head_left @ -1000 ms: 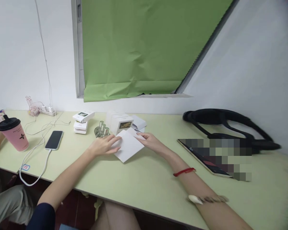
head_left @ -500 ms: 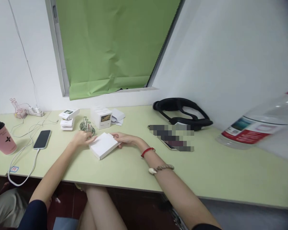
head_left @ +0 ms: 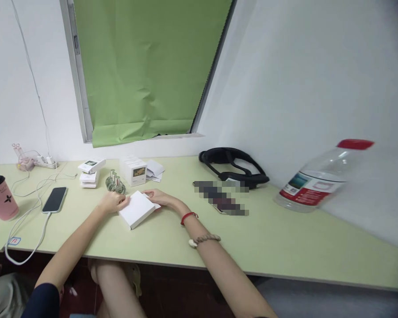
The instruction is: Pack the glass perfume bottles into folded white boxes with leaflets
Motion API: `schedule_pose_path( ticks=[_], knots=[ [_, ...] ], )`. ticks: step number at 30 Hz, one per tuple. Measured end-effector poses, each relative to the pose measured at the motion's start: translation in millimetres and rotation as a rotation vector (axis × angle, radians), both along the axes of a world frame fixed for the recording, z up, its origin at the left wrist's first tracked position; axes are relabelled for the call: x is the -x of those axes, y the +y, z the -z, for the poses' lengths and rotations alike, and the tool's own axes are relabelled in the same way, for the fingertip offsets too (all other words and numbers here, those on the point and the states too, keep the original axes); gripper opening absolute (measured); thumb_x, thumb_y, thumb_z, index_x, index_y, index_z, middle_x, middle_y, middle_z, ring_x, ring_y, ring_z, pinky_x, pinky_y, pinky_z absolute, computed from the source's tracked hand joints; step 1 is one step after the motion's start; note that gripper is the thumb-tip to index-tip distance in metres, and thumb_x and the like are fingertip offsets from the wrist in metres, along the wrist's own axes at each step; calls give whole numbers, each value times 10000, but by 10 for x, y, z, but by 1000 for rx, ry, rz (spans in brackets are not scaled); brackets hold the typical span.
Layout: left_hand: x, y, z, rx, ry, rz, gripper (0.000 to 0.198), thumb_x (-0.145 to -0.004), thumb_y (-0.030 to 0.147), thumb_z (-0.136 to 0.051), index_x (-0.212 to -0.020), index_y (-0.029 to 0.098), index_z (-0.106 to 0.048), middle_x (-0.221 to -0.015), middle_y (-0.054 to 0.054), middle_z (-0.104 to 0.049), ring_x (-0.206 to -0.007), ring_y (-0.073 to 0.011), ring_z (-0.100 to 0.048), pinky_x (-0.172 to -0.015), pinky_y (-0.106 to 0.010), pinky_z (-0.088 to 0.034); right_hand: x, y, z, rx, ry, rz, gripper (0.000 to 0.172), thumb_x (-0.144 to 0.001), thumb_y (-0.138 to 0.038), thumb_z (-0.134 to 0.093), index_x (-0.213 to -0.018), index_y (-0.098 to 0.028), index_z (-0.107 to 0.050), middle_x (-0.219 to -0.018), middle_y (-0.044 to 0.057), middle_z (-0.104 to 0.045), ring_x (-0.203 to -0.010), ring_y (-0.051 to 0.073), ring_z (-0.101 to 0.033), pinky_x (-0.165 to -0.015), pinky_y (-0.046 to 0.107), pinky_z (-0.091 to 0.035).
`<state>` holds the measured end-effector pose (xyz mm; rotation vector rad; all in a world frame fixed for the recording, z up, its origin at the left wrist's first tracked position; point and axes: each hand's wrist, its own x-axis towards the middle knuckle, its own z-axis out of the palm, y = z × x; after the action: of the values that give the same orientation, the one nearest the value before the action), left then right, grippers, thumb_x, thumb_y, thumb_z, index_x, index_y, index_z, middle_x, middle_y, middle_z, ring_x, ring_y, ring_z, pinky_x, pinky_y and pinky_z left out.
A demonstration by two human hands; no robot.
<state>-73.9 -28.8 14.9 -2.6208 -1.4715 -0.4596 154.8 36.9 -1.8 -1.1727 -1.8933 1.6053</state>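
A flat white box (head_left: 135,209) lies tilted on the pale green table (head_left: 285,238). My left hand (head_left: 111,202) holds its left corner with curled fingers. My right hand (head_left: 159,197) grips its far right edge, fingers closed around it; a red string and a bead bracelet sit on that wrist. Just behind the box stand small silver-capped bottles (head_left: 114,182) and a white box with a picture label (head_left: 135,170).
A phone (head_left: 55,199) on a white cable and a pink cup with a black lid (head_left: 0,196) lie at the left. Small stacked white boxes (head_left: 90,172), loose papers (head_left: 154,170), a black headset (head_left: 234,161) and a large water bottle (head_left: 313,182) stand further off. Someone's knee shows bottom left.
The view has swung right, bringing the water bottle into sight. The white sheet from a second ago now stands as a closed box held between both hands.
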Motion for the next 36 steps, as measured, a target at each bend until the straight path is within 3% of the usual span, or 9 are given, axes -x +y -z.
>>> schedule_pose_path(
  ticks=[5, 11, 21, 27, 31, 36],
  knots=[
    [-4, -4, 7, 9, -12, -10, 546, -973, 414, -276, -589, 161, -570, -587, -61, -595, -518, -128, -486, -521, -268, -287, -14, -7, -10, -11, -19, 26, 606, -659, -394, -789, -1179, -113, -653, -701, 32, -671, -499, 101, -524, -390, 174, -397],
    [-40, -6, 9, 23, 0, -3, 570, -984, 431, -241, -610, 162, -576, -577, -56, -593, -517, -129, -497, -516, -264, -282, -8, -8, -15, -5, -21, 72, 571, -696, -384, -765, -1194, -136, -637, -845, 75, -697, -551, 116, -559, -391, 183, -417],
    [-98, -48, -49, 52, 43, -23, 583, -987, 423, -245, -642, 152, -629, -633, -78, -646, -551, -135, -530, -528, -259, -277, -31, 69, 52, -25, 10, 106, 576, -701, -427, -775, -1178, -132, -641, -694, 33, -659, -479, 110, -530, -349, 181, -384],
    [-196, -89, -55, 99, 50, -4, 591, -984, 403, -232, -655, 141, -647, -653, -89, -658, -539, -141, -520, -523, -276, -261, -7, 126, 100, -67, 57, 163, 391, -737, -349, -733, -1045, -113, -687, -764, 54, -692, -578, 122, -583, -455, 192, -437],
    [-256, -128, -55, 172, 22, 4, 625, -987, 458, -219, -611, 141, -604, -581, -60, -601, -504, -125, -472, -512, -282, -246, -5, 98, 79, -69, 100, 169, 335, -703, -323, -740, -955, -106, -698, -748, 47, -691, -596, 125, -586, -500, 202, -434],
    [-307, -178, -19, 371, -238, 18, 640, -918, 628, -281, -506, 162, -435, -482, 8, -416, -468, -94, -340, -493, -275, -218, -67, 22, 75, -58, 135, 141, 503, -617, -457, -788, -959, -101, -693, -685, 36, -666, -553, 129, -549, -495, 226, -409]
  ],
)
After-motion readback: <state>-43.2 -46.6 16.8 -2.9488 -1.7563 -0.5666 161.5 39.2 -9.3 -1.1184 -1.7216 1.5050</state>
